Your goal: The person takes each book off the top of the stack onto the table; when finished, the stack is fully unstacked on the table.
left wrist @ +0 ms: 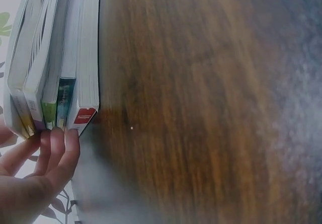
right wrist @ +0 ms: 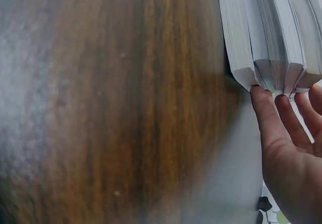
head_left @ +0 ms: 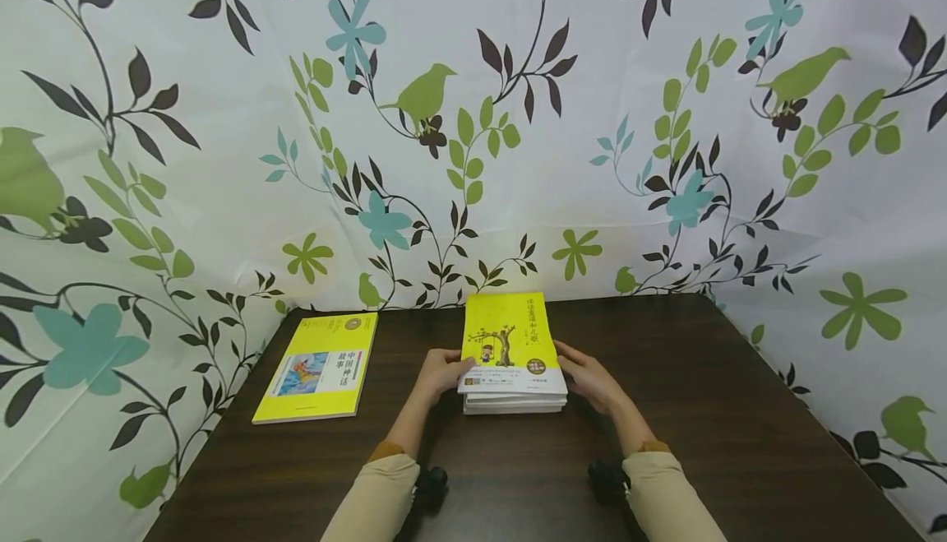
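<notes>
A stack of books (head_left: 514,404) sits in the middle of the dark table, its top one a yellow-and-white book (head_left: 510,328) with a tree and a child on a swing. My left hand (head_left: 446,371) is at the stack's left side. Its fingertips (left wrist: 72,137) touch the spines, and the thumb lies at the top cover's left edge. On the opposite side my right hand (head_left: 592,376) rests its fingertips (right wrist: 257,94) against the page edges (right wrist: 239,43). Fingers of both hands are extended, slightly bent. The covers below the top book are hidden.
Another yellow book (head_left: 314,369) with a white panel lies flat at the table's left. Behind the dark wooden table (head_left: 710,410) hangs a white cloth (head_left: 503,221) patterned with leaves, flowers and birds. Black wrist devices (head_left: 431,486) are under the forearms.
</notes>
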`<state>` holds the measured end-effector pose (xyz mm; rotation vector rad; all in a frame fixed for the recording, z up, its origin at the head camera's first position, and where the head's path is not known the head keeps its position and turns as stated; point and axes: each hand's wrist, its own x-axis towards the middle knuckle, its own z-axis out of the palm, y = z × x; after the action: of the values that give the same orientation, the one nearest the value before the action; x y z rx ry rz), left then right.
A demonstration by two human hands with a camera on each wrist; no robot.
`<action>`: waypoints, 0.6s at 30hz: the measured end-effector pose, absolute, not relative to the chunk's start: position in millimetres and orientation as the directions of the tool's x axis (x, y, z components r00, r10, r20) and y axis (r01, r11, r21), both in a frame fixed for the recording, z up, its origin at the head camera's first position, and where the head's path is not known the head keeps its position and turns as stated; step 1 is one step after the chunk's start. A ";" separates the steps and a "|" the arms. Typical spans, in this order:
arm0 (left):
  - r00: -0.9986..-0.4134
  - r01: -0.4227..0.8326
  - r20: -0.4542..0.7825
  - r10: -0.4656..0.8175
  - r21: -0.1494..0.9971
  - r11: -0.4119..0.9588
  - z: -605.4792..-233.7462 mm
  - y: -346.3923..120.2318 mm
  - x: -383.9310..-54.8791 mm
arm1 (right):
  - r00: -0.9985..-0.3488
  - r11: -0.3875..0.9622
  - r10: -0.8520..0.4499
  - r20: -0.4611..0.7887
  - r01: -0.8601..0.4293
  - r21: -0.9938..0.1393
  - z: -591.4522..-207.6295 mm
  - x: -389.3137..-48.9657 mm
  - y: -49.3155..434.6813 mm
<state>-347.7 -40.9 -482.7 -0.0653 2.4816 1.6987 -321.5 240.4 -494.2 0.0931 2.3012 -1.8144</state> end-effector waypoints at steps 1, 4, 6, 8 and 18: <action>-0.990 -0.111 -0.134 0.038 0.924 0.367 -482.8 -41.1 -347.8 | -0.976 0.246 -0.080 -0.200 0.175 -0.953 -494.6 -321.2 240.7; -0.990 -0.113 -0.136 0.036 0.923 0.368 -482.9 -41.8 -348.5 | -0.978 0.254 -0.078 -0.193 0.168 -0.953 -495.5 -320.4 241.0; -0.990 -0.118 -0.138 0.028 0.921 0.370 -483.1 -42.2 -349.3 | -0.979 0.252 -0.083 -0.185 0.159 -0.955 -495.9 -320.0 240.9; -0.990 -0.120 -0.139 0.023 0.920 0.372 -482.8 -42.7 -349.4 | -0.980 0.245 -0.085 -0.182 0.157 -0.957 -496.1 -320.2 240.4; -0.989 -0.140 -0.147 -0.009 0.923 0.359 -481.7 -43.8 -350.7 | -0.977 0.262 -0.067 -0.204 0.180 -0.948 -496.1 -321.8 240.6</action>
<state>-350.7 -43.8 -481.7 -0.1381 2.4921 1.7100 -321.8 240.6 -496.1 0.1061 2.3266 -1.7905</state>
